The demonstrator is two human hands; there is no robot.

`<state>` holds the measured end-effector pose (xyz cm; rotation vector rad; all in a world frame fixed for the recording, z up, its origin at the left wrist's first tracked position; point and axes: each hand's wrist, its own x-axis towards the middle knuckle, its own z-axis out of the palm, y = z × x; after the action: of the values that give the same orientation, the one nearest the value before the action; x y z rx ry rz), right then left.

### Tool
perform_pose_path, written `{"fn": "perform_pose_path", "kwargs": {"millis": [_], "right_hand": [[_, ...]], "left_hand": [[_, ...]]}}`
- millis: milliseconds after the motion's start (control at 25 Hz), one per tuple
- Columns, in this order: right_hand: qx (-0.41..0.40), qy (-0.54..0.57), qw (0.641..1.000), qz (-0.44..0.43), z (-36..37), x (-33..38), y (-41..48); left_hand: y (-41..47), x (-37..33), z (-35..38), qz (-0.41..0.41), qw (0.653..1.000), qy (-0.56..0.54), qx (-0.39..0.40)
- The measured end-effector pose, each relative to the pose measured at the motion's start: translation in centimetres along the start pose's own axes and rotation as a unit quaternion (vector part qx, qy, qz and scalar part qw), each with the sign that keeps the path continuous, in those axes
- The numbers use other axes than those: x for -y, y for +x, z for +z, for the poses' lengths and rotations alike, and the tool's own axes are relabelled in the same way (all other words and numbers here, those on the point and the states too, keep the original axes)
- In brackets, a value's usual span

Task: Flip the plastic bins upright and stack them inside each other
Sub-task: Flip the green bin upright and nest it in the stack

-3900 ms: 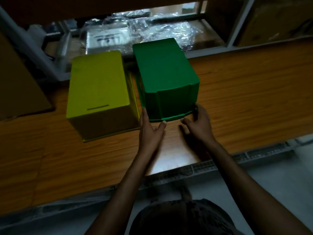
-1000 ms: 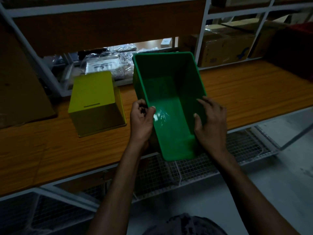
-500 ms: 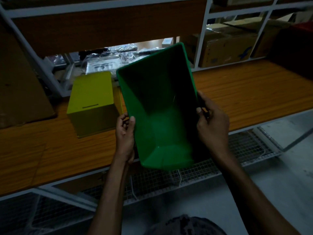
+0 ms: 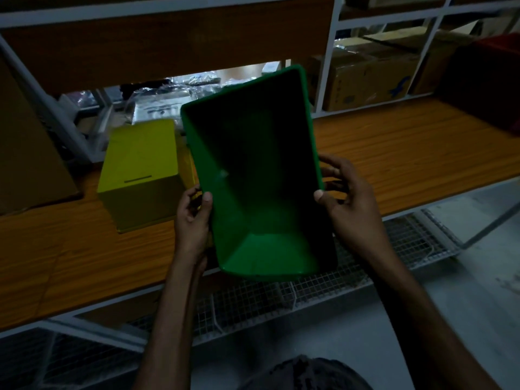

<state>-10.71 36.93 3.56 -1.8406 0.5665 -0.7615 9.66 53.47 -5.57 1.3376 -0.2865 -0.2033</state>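
The wooden shelf (image 4: 408, 153) bore the yellow bin (image 4: 140, 175), bottom-up, left of the green bin (image 4: 259, 192), which was held aloft, opening tilted toward the person, long axis running away. Left hand (image 4: 194, 218) and right hand (image 4: 351, 204) clamped its side rims.

Bare bench (image 4: 408, 153) lying open right of the lifted green bin (image 4: 253, 175); upside-down yellow bin (image 4: 140, 170) blocking the left, shelf frame (image 4: 327, 60) closing the rear.
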Motion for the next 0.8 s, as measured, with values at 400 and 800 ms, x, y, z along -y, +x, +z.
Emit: {"fn": "perform_pose_path", "kwargs": {"millis": [400, 800], "right_hand": [[-0.133, 0.078, 0.970, 0.189, -4.9, -2.3, -0.9], [-0.183, 0.161, 0.888, 0.389, -15.7, -4.0, -10.2]], "left_hand": [[-2.1, -5.3, 4.5, -0.101, 0.987, 0.031, 0.119], [-7.1, -2.0, 14.0, -0.214, 0.922, 0.053, 0.319]]}}
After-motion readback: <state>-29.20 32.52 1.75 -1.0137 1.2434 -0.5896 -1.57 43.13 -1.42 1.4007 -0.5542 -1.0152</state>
